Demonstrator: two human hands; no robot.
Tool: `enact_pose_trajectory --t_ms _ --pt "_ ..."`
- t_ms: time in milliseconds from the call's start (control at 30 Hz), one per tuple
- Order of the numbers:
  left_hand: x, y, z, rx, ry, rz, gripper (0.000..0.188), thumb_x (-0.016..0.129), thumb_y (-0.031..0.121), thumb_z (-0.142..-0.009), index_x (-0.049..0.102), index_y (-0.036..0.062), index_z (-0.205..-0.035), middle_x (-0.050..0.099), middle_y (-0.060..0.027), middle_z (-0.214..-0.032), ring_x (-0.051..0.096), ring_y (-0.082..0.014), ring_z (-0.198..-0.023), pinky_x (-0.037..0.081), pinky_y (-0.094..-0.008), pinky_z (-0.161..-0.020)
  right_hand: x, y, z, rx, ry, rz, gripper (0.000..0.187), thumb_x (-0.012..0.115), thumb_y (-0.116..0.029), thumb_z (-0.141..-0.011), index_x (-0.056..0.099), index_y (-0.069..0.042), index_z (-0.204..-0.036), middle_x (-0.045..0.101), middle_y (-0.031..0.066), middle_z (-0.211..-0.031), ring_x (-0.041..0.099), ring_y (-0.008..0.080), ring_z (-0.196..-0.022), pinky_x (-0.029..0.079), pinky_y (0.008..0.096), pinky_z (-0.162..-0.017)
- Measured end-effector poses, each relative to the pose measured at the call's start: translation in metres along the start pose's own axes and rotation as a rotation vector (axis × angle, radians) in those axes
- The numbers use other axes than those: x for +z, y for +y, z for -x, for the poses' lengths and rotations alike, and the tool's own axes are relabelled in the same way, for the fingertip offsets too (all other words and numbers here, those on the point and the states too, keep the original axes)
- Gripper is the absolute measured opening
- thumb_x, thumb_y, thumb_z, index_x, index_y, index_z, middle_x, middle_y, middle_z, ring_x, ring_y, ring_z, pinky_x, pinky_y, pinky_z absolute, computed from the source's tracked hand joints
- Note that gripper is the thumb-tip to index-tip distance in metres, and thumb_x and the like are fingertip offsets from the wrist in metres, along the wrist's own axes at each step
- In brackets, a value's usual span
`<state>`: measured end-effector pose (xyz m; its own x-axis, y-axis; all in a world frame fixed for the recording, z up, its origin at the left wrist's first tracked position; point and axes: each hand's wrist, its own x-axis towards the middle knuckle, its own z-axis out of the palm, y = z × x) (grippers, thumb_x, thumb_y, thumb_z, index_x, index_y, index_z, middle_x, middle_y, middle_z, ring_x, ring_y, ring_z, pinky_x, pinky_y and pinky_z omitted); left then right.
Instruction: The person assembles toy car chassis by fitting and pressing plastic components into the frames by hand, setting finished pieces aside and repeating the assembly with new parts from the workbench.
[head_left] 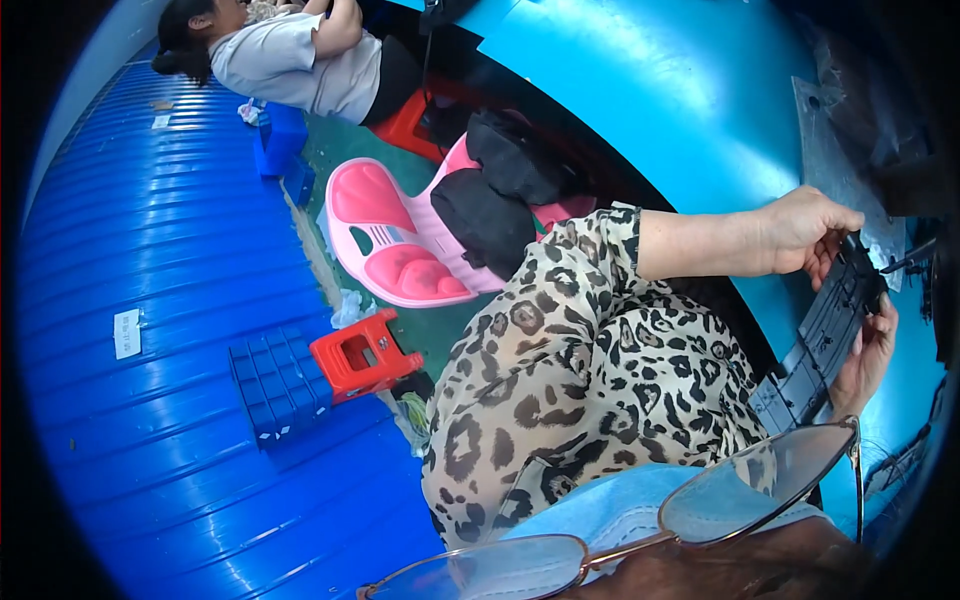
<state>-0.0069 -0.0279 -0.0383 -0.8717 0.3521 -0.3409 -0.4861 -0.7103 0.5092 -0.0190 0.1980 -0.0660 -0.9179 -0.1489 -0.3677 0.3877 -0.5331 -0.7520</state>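
Black ribbed plastic part [825, 335], long and narrow, is held up at the right edge of the view, just above the blue table [650, 90]. Its upper end is pinched by the left hand [805, 232], fingers curled over the top edge, seemingly to steady it. Its back is cradled from below by the right hand [868, 355], palm open and fingers spread, so the ribbed face is kept turned toward the person. A red stool [362, 355] and a pink seat [395, 235] are seen on the floor.
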Motion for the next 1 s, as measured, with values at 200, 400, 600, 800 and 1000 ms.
enact_pose_trajectory --t_ms 200,400,600,800,1000 --pt "-0.012 0.005 0.007 0.014 0.015 -0.018 0.023 0.054 0.02 -0.083 0.055 -0.0027 -0.077 0.053 -0.012 -0.058 0.054 -0.0218 -0.043 0.044 -0.0321 -0.033 0.016 -0.002 0.012 0.164 -0.041 0.102 0.019 0.051 -0.017 -0.086 0.052 -0.002 -0.098 0.052 0.0 -0.071 0.038 0.0027 -0.042 0.028 0.0147 -0.031" --pt "-0.043 0.03 0.025 0.128 0.182 -0.024 0.024 0.065 0.024 -0.076 0.05 0.0056 -0.068 0.045 -0.0046 -0.062 0.047 -0.0167 -0.052 0.041 -0.032 -0.043 0.053 -0.005 0.022 0.197 -0.138 0.264 0.034 0.05 -0.017 -0.085 0.049 0.006 -0.11 0.055 0.0075 -0.071 0.035 0.0038 -0.037 0.027 0.0147 -0.032" --pt "-0.074 0.068 0.035 0.371 0.305 0.002 0.021 0.064 0.025 -0.076 0.053 0.0085 -0.071 0.049 -0.0036 -0.058 0.051 -0.0184 -0.049 0.039 -0.0322 -0.039 0.056 -0.009 0.033 0.179 -0.113 0.31 0.029 0.049 -0.014 -0.084 0.052 0.005 -0.105 0.054 0.0059 -0.068 0.036 0.0043 -0.038 0.028 0.016 -0.033" --pt "-0.103 0.123 0.057 0.648 0.49 0.047 0.022 0.056 0.026 -0.083 0.051 0.0055 -0.08 0.053 -0.007 -0.067 0.055 -0.022 -0.058 0.046 -0.0369 -0.048 0.076 -0.009 0.034 0.195 -0.07 0.301 0.021 0.05 -0.01 -0.08 0.056 0.004 -0.095 0.055 0.0082 -0.063 0.039 0.0044 -0.038 0.03 0.0168 -0.033" --pt "-0.125 0.189 0.043 0.876 0.547 -0.067 0.034 0.047 0.033 -0.087 0.051 -0.0004 -0.091 0.054 -0.0134 -0.071 0.056 -0.0267 -0.062 0.049 -0.0395 -0.054 0.077 -0.009 0.038 0.173 -0.09 0.268 0.02 0.05 -0.008 -0.079 0.056 0.005 -0.094 0.055 0.0094 -0.064 0.041 0.0041 -0.04 0.03 0.0164 -0.033"
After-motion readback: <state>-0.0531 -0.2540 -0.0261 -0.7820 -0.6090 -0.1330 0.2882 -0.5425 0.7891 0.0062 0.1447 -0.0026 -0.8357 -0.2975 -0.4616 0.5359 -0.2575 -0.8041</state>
